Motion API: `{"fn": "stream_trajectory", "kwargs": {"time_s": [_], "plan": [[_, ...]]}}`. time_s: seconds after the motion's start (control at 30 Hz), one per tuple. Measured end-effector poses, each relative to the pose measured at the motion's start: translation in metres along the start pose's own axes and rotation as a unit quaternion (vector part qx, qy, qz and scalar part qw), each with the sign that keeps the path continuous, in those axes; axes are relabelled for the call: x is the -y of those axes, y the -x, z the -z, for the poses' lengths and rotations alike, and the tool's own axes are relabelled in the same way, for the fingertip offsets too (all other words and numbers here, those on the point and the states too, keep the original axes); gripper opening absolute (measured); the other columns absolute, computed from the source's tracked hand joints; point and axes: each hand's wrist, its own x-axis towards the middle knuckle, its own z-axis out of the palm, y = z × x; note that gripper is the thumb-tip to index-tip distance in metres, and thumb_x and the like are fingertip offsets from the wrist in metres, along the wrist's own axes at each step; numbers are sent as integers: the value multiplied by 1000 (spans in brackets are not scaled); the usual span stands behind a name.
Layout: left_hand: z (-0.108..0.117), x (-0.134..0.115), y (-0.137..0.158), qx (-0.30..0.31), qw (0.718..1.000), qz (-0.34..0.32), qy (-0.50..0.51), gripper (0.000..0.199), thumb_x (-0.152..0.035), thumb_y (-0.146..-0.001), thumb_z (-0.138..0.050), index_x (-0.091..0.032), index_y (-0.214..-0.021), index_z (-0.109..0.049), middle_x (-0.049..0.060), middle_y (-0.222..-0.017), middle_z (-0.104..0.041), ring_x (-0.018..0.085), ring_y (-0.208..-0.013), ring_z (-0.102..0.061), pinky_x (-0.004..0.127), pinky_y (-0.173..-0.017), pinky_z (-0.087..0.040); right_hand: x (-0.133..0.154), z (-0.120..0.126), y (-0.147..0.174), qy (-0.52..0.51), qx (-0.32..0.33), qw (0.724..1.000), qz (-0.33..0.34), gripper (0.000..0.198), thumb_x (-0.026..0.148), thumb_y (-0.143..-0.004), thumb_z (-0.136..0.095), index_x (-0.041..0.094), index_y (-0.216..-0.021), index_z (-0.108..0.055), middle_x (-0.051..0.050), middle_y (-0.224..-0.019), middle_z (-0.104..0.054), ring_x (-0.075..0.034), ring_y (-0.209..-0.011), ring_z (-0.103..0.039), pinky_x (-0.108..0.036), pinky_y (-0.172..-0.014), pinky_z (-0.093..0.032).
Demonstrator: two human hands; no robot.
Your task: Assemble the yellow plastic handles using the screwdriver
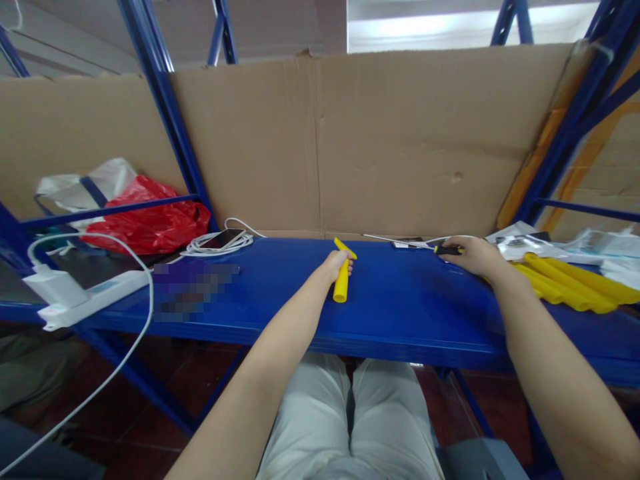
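My left hand (343,261) is closed around a yellow plastic piece (341,288), a round tube with a short crossbar at its far end. It is held over the middle of the blue shelf, and my fingers cover part of the tube. At the back right, my right hand (467,253) has its fingers round the black and yellow handle of what looks like a screwdriver (447,251). A thin shaft runs left from this handle along the back edge. Just right of that hand lies a pile of several yellow tubes (575,283).
The blue shelf (280,300) has a cardboard wall (400,147) behind it and blue posts at both sides. At left are a white power strip (95,297) with a looping cable, a coiled white cable (215,245) and a red bag (150,217). Clear plastic packaging (530,245) lies right.
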Motion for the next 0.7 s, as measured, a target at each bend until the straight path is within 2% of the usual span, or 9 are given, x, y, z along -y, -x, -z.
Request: {"fn": "stream_trajectory", "kwargs": {"time_s": [0.17,0.33,0.7], "plan": [[0,2,-5,5,1000,-5,7,11,-10,-79,-48,-13,-87,-54,-3,-47,-42,9,-36,-37,22,-39,-32,2,-1,0,18,-22,1000,2,27,37,-79,-60,30,-104,-68,-3,-109,-69,-31,-102,-60,-37,-80,-41],[0,8,-12,7,1000,-7,9,9,-14,-78,-55,-12,-86,-57,-2,-47,-43,10,-40,-38,23,-42,-34,3,-3,-1,20,-31,999,30,25,32,-79,-60,29,-102,-68,-4,-110,-69,-31,-105,-58,-40,-87,-37],[-1,10,-17,14,1000,-11,6,7,-15,-78,-57,-13,-84,-56,-1,-47,-43,10,-41,-38,23,-42,-33,2,-3,-1,24,-33,999,17,24,34,-79,-58,30,-101,-68,-4,-108,-69,-30,-103,-58,-38,-83,-38]]}}
